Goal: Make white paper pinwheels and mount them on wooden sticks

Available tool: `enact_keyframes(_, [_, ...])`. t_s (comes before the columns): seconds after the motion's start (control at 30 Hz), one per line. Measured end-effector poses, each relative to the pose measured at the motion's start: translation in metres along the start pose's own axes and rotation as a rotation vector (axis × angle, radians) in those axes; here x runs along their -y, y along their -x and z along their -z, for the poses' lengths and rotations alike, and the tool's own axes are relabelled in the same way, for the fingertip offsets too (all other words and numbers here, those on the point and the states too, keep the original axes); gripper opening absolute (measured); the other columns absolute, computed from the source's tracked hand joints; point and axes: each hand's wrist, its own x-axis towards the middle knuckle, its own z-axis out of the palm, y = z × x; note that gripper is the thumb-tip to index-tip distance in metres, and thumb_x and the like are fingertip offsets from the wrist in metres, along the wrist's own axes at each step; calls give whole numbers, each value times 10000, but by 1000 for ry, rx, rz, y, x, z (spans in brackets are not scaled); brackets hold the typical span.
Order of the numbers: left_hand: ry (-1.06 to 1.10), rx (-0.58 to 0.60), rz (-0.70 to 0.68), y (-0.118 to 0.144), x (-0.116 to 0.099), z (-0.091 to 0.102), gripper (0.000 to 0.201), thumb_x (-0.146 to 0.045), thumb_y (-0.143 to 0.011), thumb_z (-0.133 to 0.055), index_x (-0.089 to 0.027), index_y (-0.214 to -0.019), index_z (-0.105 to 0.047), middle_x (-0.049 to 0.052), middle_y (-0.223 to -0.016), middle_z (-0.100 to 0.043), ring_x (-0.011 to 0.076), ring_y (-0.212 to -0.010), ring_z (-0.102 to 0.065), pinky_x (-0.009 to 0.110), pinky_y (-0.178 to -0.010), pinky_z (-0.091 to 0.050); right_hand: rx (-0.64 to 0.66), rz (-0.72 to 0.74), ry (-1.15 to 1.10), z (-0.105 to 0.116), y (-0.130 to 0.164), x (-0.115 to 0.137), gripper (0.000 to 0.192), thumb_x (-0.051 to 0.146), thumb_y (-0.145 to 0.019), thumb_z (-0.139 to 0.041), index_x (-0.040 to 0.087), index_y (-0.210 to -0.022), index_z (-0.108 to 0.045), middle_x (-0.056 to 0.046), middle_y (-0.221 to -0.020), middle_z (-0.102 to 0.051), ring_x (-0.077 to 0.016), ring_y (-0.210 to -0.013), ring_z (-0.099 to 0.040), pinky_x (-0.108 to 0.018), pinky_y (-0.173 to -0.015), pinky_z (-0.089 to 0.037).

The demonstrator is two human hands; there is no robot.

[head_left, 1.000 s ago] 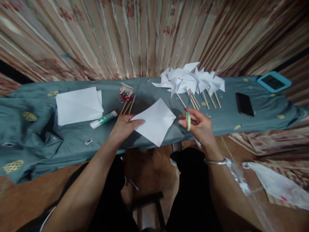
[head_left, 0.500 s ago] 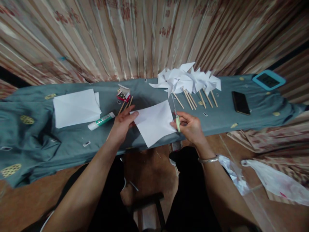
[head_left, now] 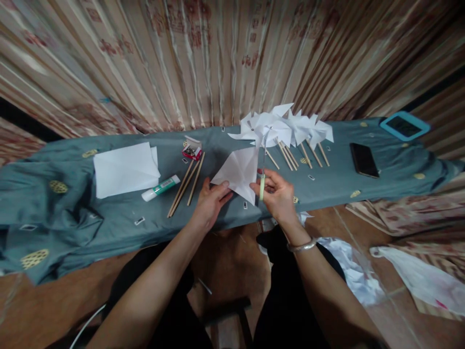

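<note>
A creased sheet of white paper (head_left: pixel 238 169) is held above the cloth near the table's front edge. My left hand (head_left: pixel 212 201) grips its left corner, thumb on top and fingers beneath. In my right hand (head_left: pixel 276 191) is a pair of scissors (head_left: pixel 262 186) with pale green handles, blades pointing away from me. The right thumb and fingertips also touch the paper's right edge. Left of my left hand lie several wooden sticks (head_left: pixel 185 186), a green-and-white glue stick (head_left: pixel 161 188) and a small red box (head_left: pixel 192 151) of metal pins or tacks, its lid up.
Several white paper pinwheels (head_left: pixel 271 127) on sticks lie at the back. White paper sheets (head_left: pixel 125 169) are stacked at left. A black phone (head_left: pixel 364 159) and a blue-framed device (head_left: pixel 405 126) lie at right. Scrap paper (head_left: pixel 358 271) sits on the floor, and a curtain (head_left: pixel 218 63) hangs behind.
The paper has been turned and tilted between my hands, its creases now facing me. My left hand has shifted right and nearer, uncovering the wooden sticks. The scissors stay in my right hand.
</note>
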Motion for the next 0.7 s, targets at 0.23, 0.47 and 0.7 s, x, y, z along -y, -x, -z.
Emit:
enact_keyframes(0.23, [70,30,-44,-4,-10,3,618,-253,-590,-866,-256,-1121,-552,6,-1076,-713,193,-941,-695,421,-1000,-484,-21,24,-75,-11,0,8,455,377,-674,-774,228,-1081,-634,45,-662,-643,-161,-697,-625,-306,-721,-490])
enact_keyframes(0.47, [61,60,26,-3,-13,1,402,-340,-640,-819,-193,-972,-646,66,-1039,-743,270,-1134,-651,426,-1024,-484,2,29,-102,-29,1,13,440,393,-688,-744,249,-1088,-631,42,-655,-634,-162,-704,-630,-314,-705,-502])
enact_keyframes(0.7, [-38,-29,-231,-6,-20,1,502,-220,-563,-814,-176,-1042,-669,74,-1092,-740,294,-1125,-650,407,-964,-526,49,-54,-230,-42,1,17,459,421,-592,-803,245,-981,-634,45,-655,-654,-135,-623,-581,-296,-653,-489])
